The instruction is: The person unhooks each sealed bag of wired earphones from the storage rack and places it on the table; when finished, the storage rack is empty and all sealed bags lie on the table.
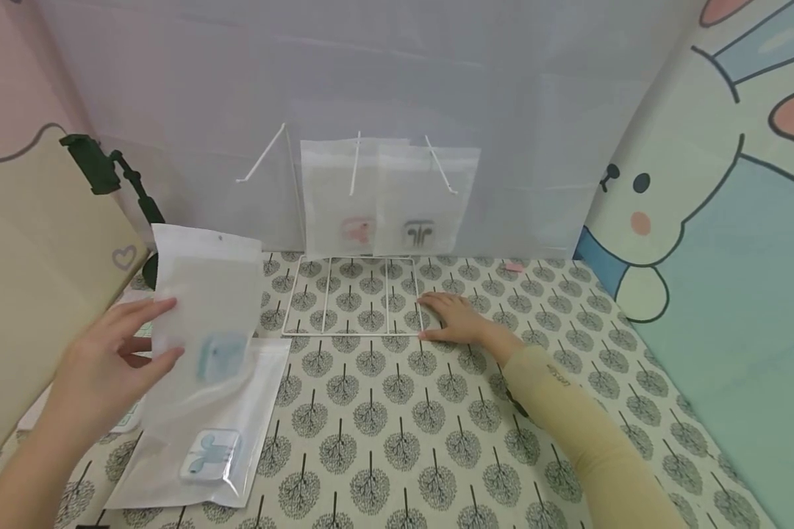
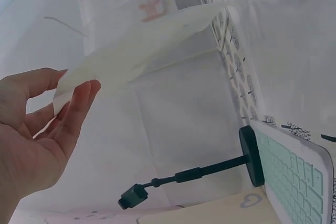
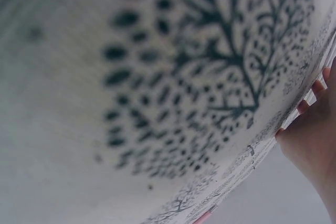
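Observation:
My left hand [image 1: 99, 375] pinches the left edge of a white zip bag [image 1: 205, 301], raised and tilted above the table. A blue item shows faintly through its lower part; its exact kind is blurred. Under it a second white zip bag [image 1: 265, 419] lies flat, with pale blue earphones in a clear case [image 1: 210, 455] showing through. My right hand [image 1: 459, 321] rests at the right side of a white wire display rack's base [image 1: 353, 334], its fingertips by the side wire. In the left wrist view, the raised bag [image 2: 142, 45] appears nearly edge-on.
Two bags hang at the rack's back, one with pink earphones [image 1: 357, 230], one with dark earphones [image 1: 420, 234]. White hooks [image 1: 261, 153] jut forward. Left stand a dark green phone stand [image 1: 132, 176] and a white-and-green keyboard [image 2: 294, 171]. A small pink piece [image 1: 513, 267] lies right of the rack.

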Available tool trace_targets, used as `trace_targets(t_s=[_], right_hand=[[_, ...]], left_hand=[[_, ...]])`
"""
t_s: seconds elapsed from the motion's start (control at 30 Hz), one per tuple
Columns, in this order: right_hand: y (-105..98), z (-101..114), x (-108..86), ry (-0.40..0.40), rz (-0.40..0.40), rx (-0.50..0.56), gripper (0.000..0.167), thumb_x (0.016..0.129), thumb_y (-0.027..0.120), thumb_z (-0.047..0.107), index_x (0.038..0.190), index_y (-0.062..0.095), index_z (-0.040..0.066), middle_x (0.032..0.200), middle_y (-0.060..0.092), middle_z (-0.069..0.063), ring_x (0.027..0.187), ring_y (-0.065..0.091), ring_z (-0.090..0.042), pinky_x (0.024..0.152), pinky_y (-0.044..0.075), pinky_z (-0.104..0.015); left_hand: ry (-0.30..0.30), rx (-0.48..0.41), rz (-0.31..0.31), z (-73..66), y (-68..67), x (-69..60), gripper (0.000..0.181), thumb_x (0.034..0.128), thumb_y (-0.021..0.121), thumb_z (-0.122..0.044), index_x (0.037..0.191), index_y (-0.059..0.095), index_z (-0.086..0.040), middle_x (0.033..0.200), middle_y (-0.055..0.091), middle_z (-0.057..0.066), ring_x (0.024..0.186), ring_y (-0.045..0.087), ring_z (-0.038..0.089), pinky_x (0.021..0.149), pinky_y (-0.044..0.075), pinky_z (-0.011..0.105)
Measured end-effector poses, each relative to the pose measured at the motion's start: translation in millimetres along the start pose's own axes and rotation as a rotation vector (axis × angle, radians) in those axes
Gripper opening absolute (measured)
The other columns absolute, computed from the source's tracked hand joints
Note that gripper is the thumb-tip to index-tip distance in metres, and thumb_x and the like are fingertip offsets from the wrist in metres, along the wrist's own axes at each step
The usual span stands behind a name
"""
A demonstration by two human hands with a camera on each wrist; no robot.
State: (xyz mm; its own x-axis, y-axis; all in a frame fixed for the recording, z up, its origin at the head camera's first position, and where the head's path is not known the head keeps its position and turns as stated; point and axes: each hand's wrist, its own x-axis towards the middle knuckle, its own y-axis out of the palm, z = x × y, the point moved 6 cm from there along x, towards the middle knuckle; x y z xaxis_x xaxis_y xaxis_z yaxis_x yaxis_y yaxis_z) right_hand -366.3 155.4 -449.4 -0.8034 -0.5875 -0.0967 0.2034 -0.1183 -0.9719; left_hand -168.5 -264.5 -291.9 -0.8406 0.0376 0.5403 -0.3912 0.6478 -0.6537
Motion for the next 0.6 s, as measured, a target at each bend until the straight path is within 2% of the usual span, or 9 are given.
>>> trace_targets(t_s=[0.1, 0.17, 0.37, 0.5, 0.6], right_hand=[[1, 0, 1.2, 0.003, 0.003, 0.005, 0.082, 0.086, 0.055, 0.059, 0.15, 0.026, 0.017, 0.155, 0.022, -0.011, 0.141, 0.02, -0.038, 0.112, 0.012, -0.062], [2, -1, 1.9, 0.004, 0.007, 0.006, 0.082, 0.086, 0.055, 0.059, 0.15, 0.025, 0.017, 0.156, 0.022, -0.01, 0.141, 0.019, -0.037, 0.112, 0.012, -0.062], [1, -1, 2.2, -0.002, 0.002, 0.008, 0.082, 0.086, 0.055, 0.059, 0.15, 0.025, 0.016, 0.155, 0.022, -0.011, 0.141, 0.019, -0.038, 0.112, 0.012, -0.062], [1, -2, 1.4, 0.009, 0.005, 0.017, 0.083, 0.086, 0.055, 0.06, 0.15, 0.024, 0.018, 0.156, 0.021, -0.01, 0.142, 0.019, -0.037, 0.112, 0.012, -0.061], [2, -4, 1.6, 0.017, 0.012, 0.015, 0.083, 0.085, 0.055, 0.06, 0.15, 0.024, 0.018, 0.156, 0.021, -0.01, 0.142, 0.018, -0.037, 0.112, 0.011, -0.061]], left_hand=[[-0.053, -0.051, 0.0, 4.6, -0.5, -5.6, 0.071, 0.0661, 0.079, 0.007, 0.131, 0.057, -0.012, 0.123, 0.046, -0.025, 0.074, 0.05, -0.023, 0.062, 0.044, 0.0], [-0.09, -0.075, -0.004, 7.9, -0.9, -9.8, 0.074, 0.067, 0.079, 0.007, 0.133, 0.055, -0.013, 0.122, 0.041, -0.03, 0.073, 0.052, -0.022, 0.061, 0.045, 0.001], [-0.224, -0.155, -0.018, 19.1, -1.1, -22.8, 0.076, 0.0707, 0.079, 0.004, 0.138, 0.05, -0.015, 0.124, 0.042, -0.027, 0.073, 0.055, -0.019, 0.062, 0.047, 0.002], [-0.343, -0.222, 0.039, 26.8, 1.5, -31.5, 0.076, 0.0752, 0.078, -0.003, 0.141, 0.046, -0.023, 0.13, 0.042, -0.025, 0.079, 0.055, -0.018, 0.061, 0.049, 0.006], [-0.405, -0.251, 0.105, 29.5, 5.3, -38.3, 0.077, 0.0779, 0.077, -0.009, 0.143, 0.042, -0.028, 0.136, 0.039, -0.025, 0.083, 0.053, -0.019, 0.06, 0.051, 0.009]])
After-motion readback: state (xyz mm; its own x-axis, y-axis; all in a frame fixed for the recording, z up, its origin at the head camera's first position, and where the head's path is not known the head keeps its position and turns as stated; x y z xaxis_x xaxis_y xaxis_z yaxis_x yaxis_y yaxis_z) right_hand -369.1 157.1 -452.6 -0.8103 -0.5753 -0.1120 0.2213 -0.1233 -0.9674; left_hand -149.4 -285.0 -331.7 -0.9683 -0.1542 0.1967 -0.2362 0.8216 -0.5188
